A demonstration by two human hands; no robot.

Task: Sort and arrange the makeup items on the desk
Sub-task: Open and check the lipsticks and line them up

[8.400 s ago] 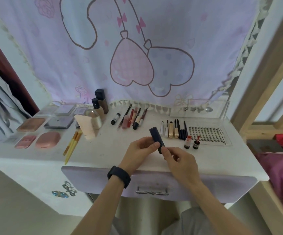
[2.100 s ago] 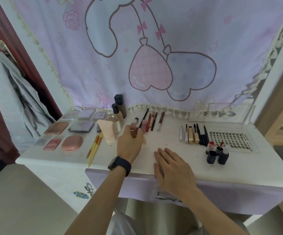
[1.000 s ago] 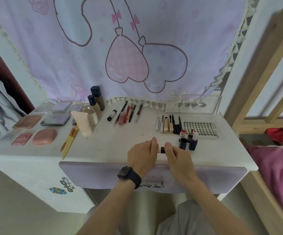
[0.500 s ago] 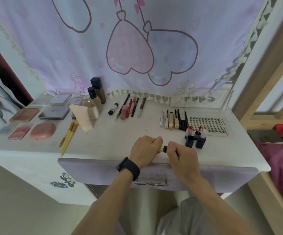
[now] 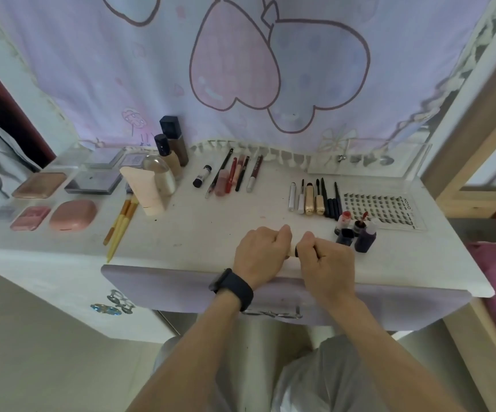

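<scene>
Both hands grip one small stick-shaped makeup item (image 5: 293,250) over the front middle of the white desk (image 5: 199,233). My left hand (image 5: 260,251) closes around its beige end. My right hand (image 5: 325,263) closes around its dark end; most of the item is hidden inside the fists. Just right of my hands stand small dark bottles (image 5: 355,234). Behind them lies a row of slim tubes and pencils (image 5: 315,199). A second row of pencils and lip tubes (image 5: 230,175) lies further back.
Compacts and palettes (image 5: 62,200) fill the left side, with foundation bottles (image 5: 171,147), a beige tube (image 5: 145,188) and yellow brushes (image 5: 120,223). A lash tray (image 5: 380,208) and clear organiser (image 5: 365,160) sit at the right. A wooden bed frame (image 5: 473,138) stands to the right.
My hands picked a stick item from the back row and brought it to the front middle. In the last half second they stay gripping its two ends, barely shifting.
</scene>
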